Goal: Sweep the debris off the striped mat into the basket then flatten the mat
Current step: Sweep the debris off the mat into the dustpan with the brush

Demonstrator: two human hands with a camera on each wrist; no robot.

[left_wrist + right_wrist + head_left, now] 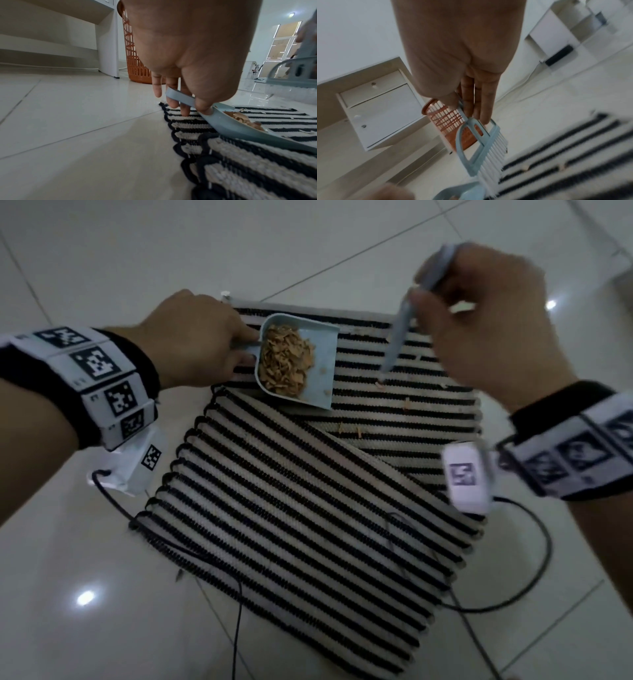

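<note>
A black-and-white striped mat lies on the tiled floor with its near part folded over the far part. My left hand grips the handle of a light blue dustpan that rests on the mat and holds a heap of tan debris. My right hand holds a light blue brush just right of the pan, its white bristles down at the mat. A few loose bits lie on the far stripes. An orange basket stands beyond the mat.
A white cabinet with a drawer and knobs stands by the wall behind the basket. Pale glossy tiles surround the mat. Black cables from the wrist devices trail over the mat's near part.
</note>
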